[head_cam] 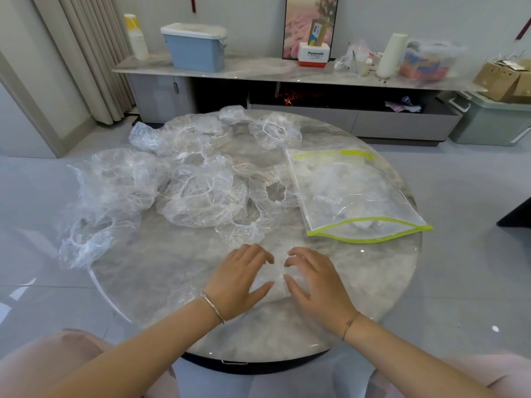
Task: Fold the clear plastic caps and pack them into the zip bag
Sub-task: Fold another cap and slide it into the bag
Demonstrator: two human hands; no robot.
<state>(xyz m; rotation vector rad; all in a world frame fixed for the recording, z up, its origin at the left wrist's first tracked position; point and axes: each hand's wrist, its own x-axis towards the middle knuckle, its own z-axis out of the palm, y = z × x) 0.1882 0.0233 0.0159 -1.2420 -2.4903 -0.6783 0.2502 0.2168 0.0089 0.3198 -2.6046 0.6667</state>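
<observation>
A crumpled clear plastic cap [278,272] lies on the round marble table [161,282] near its front edge. My left hand [238,277] and my right hand [316,282] sit on either side of it, fingers curled, each pinching the cap's film between fingertips and thumb. To the right lies the clear zip bag [353,196] with a yellow-green rim. Its mouth gapes toward me and some bunched caps are inside. Several loose caps [201,193] are heaped across the left and middle of the table, beyond my hands.
More caps [273,130] lie near the table's far edge, and one [83,242] hangs over the left edge. Behind the table runs a low cabinet [258,73] carrying a blue bin [195,48], boxes and a paper roll. Grey tiled floor surrounds the table.
</observation>
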